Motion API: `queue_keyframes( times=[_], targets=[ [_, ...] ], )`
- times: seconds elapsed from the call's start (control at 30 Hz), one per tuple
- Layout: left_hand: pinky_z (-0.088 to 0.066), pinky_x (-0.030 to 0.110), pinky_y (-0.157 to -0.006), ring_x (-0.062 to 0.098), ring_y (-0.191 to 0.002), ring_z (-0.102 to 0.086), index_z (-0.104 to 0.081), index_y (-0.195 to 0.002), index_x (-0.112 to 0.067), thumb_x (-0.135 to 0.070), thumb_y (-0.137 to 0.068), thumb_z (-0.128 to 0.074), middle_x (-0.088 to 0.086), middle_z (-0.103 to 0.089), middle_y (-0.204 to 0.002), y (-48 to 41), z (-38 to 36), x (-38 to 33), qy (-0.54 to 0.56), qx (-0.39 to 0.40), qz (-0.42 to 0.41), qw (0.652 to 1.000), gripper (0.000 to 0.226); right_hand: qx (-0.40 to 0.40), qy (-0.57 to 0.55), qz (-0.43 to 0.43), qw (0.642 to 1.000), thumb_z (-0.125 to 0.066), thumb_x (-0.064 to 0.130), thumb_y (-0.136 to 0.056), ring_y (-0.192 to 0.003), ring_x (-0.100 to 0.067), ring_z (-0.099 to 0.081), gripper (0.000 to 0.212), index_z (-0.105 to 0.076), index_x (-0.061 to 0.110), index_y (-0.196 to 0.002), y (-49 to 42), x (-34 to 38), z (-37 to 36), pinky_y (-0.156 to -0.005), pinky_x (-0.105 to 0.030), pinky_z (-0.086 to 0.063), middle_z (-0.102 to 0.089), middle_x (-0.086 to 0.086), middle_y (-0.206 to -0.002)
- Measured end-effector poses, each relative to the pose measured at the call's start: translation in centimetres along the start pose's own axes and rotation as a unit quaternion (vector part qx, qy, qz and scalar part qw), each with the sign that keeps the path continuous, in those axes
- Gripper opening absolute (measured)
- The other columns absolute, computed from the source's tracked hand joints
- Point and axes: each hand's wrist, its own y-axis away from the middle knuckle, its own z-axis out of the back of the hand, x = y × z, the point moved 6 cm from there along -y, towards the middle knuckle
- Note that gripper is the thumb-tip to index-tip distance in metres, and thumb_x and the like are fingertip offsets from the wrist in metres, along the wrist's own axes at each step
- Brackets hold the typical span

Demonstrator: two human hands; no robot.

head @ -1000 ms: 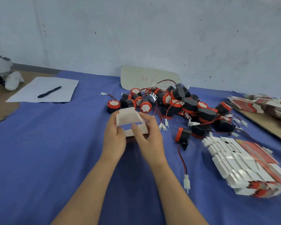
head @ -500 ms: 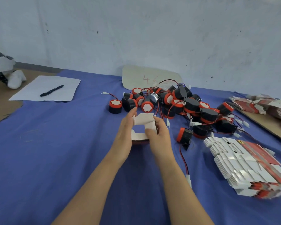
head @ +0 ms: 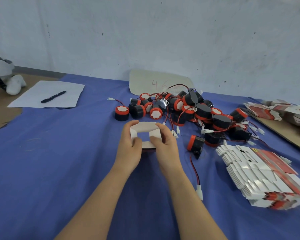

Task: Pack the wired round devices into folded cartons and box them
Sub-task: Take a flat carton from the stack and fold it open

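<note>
Left grip (head: 130, 149) and right grip (head: 164, 146) both pinch the opened white carton (head: 144, 126) just in front of the device pile (head: 189, 110) on the worktop (head: 59, 153).

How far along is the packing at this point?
Done: no filled or closed carton shows anywhere. In hand: the left hand and right hand grip one carton, opened into an empty square tube with the blue cloth showing through. Left: the pile of wired devices, one loose device to the right, and the stack of flat cartons, all to be folded, filled and boxed.
</note>
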Motion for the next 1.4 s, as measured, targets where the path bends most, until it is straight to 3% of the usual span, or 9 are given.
queue_keyframes(
  times=[0.1, 0.2, 0.33, 0.5, 0.73, 0.87, 1.0, 1.17, 1.4],
  targets=[
    [-0.04, 0.002, -0.065, 0.0, -0.091, -0.052, -0.05, -0.114, -0.031, 0.011, -0.086, -0.032, -0.013, -0.056, -0.11, -0.3, 0.7, 0.3, 0.023, -0.02, 0.011, 0.999, 0.054, 0.061, -0.026, -0.008, 0.998, -0.059, 0.023, -0.09, -0.089, -0.013, -0.055, 0.009, -0.066, 0.022, -0.096, 0.3, 0.4, -0.5, -0.078, -0.029, -0.045, -0.062, -0.001, -0.094],
    [-0.037, 0.002, -0.065, -0.006, -0.083, -0.049, -0.052, -0.109, -0.037, 0.011, -0.087, -0.03, -0.019, -0.054, -0.109, -0.2, 0.7, 0.0, 0.009, 0.0, -0.004, 1.0, 0.057, 0.053, -0.054, -0.047, 0.996, -0.065, 0.055, -0.081, -0.084, -0.024, -0.046, 0.053, -0.061, 0.003, -0.089, 0.1, 0.6, -0.1, -0.079, -0.039, -0.037, -0.05, -0.012, -0.085],
    [-0.038, 0.0, -0.068, -0.015, -0.084, -0.051, -0.055, -0.109, -0.042, 0.0, -0.094, -0.032, -0.027, -0.055, -0.11, -0.1, 0.9, -0.4, 0.052, 0.018, 0.015, 0.998, 0.051, 0.095, 0.04, -0.044, 0.994, -0.064, 0.029, -0.09, -0.094, -0.015, -0.056, 0.018, -0.061, 0.019, -0.104, 0.2, 0.8, 0.2, -0.08, -0.024, -0.046, -0.061, 0.003, -0.101],
    [-0.047, 0.01, -0.08, -0.007, -0.099, -0.06, -0.062, -0.114, -0.041, -0.025, -0.099, -0.029, -0.024, -0.067, -0.106, 0.3, 0.7, -0.5, 0.153, 0.034, 0.06, 0.986, 0.04, 0.133, 0.164, 0.026, 0.977, -0.055, 0.018, -0.096, -0.1, 0.002, -0.054, 0.025, -0.057, 0.034, -0.115, 0.2, 1.9, 0.8, -0.088, -0.019, -0.048, -0.058, 0.022, -0.11],
    [-0.042, 0.005, -0.081, -0.012, -0.101, -0.052, -0.055, -0.11, -0.044, -0.02, -0.088, -0.04, -0.024, -0.056, -0.116, 0.6, 0.0, -0.9, 0.064, 0.044, 0.014, 0.997, 0.036, 0.051, 0.243, 0.064, 0.967, -0.043, -0.004, -0.091, -0.098, -0.008, -0.052, 0.035, -0.052, 0.028, -0.103, 0.1, 1.8, 0.5, -0.076, -0.009, -0.04, -0.057, 0.004, -0.112],
    [-0.031, 0.026, -0.11, 0.009, -0.132, -0.035, -0.041, -0.129, -0.031, 0.005, -0.09, -0.042, -0.011, -0.036, -0.145, 0.6, 0.0, -0.2, -0.067, 0.047, -0.023, 0.996, 0.053, 0.089, 0.177, 0.025, 0.98, -0.049, 0.007, -0.091, -0.098, 0.0, -0.053, 0.029, -0.057, 0.031, -0.104, 0.2, 1.5, 0.3, -0.073, -0.004, -0.04, -0.058, 0.01, -0.114],
    [-0.023, 0.019, -0.107, 0.009, -0.142, -0.017, -0.032, -0.14, -0.034, 0.003, -0.093, -0.042, -0.003, -0.019, -0.153, 0.2, 0.2, 0.5, -0.085, 0.061, -0.013, 0.994, 0.061, 0.041, 0.153, 0.029, 0.987, -0.058, 0.024, -0.093, -0.097, 0.0, -0.057, 0.009, -0.063, 0.028, -0.098, 0.2, 1.4, 0.2, -0.074, -0.004, -0.041, -0.064, 0.008, -0.107],
    [-0.038, 0.002, -0.083, -0.001, -0.124, -0.039, -0.024, -0.142, -0.039, -0.011, -0.094, -0.054, -0.015, -0.034, -0.137, 0.2, -0.1, 0.8, 0.042, 0.029, 0.039, 0.998, 0.063, -0.037, 0.16, 0.049, 0.985, -0.054, 0.031, -0.096, -0.085, 0.005, -0.056, 0.009, -0.061, 0.033, -0.092, 0.1, 1.8, 1.2, -0.069, -0.004, -0.04, -0.064, 0.016, -0.092],
    [-0.04, 0.04, -0.107, 0.014, -0.12, -0.055, -0.051, -0.131, -0.028, -0.053, -0.099, -0.026, -0.003, -0.059, -0.129, 0.4, -0.4, 1.3, 0.128, 0.025, 0.109, 0.985, 0.047, 0.026, 0.051, -0.037, 0.998, -0.061, 0.037, -0.09, -0.064, 0.007, -0.057, 0.028, -0.06, 0.022, -0.114, 0.4, 1.1, 0.5, -0.06, -0.007, -0.043, -0.066, 0.01, -0.077]
  ],
)
